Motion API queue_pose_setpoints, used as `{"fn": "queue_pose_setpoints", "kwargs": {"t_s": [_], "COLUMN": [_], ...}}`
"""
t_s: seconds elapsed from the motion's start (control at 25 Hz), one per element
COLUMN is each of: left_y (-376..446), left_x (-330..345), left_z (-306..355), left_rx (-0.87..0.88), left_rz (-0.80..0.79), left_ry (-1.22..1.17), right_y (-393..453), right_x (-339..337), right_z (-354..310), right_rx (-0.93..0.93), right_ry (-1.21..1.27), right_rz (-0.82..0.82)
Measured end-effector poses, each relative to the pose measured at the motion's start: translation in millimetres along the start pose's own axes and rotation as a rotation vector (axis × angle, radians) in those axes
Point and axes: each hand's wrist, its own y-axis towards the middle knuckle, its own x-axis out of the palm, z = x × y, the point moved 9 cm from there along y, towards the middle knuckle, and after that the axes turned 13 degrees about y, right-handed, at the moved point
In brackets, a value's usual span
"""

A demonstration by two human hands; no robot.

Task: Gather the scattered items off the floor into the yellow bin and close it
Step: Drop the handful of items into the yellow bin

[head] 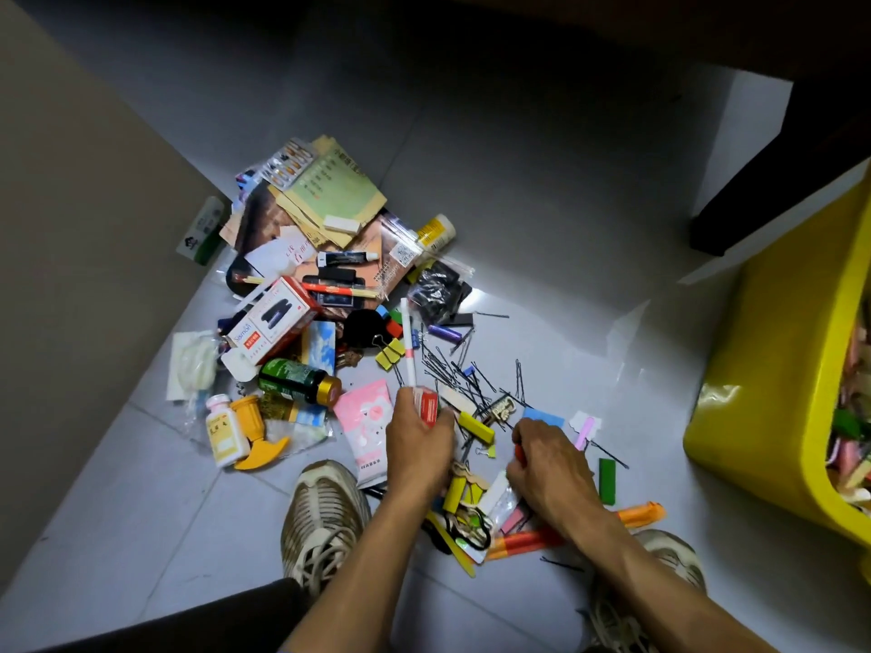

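Grey tiles (pixel 542 190) lie bare beyond the heap and towards the top of the view, with a beige wall (pixel 70 256) closing the near left side and a dark furniture leg (pixel 754 190) standing at upper right. Open floor also separates the clutter from the yellow bin (pixel 773 398), which sits at the right edge, lid not seen, already holding a jumble of coloured pieces.

Two shoes (pixel 325 516) frame the near end of the scattered items (pixel 330 294): papers and cartons at the back, one green bottle (pixel 299 381), one small white bottle (pixel 225 433), a pink tube (pixel 367 426), a spread of black hairpins (pixel 462 374) too tangled to count, and two orange markers (pixel 565 530) under the forearms.

The left hand (pixel 419 440) is closed around a long white pen (pixel 408 346) and a small red box (pixel 429 407). The right hand (pixel 549 464) is curled down among the pieces near a blue card (pixel 544 417); it seems to pinch something orange, though the fingers hide it.
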Motion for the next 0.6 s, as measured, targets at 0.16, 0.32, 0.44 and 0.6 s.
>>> {"fn": "queue_pose_setpoints", "kwargs": {"t_s": [0.16,0.32,0.44,0.6], "left_y": [-10.0,-5.7,-4.2,1.8], "left_x": [7.0,16.4,20.4,29.1], "left_z": [-30.9,-34.6,-31.4,-2.7], "left_rx": [-0.302,-0.331,-0.305,-0.146], "left_rz": [-0.123,-0.226,-0.157,0.021], "left_ry": [-0.476,-0.544,-0.217,0.314], "right_y": [-5.6,-15.8,-14.2,-25.2], "right_x": [-12.8,-1.0,-15.7,11.7], "right_z": [38.9,40.0,15.6,-27.8], "right_rx": [0.338,0.401,0.065,-0.416], "right_ry": [0.734,1.133,0.627,-0.139], "right_rz": [0.134,-0.08,-0.08,-0.286]}}
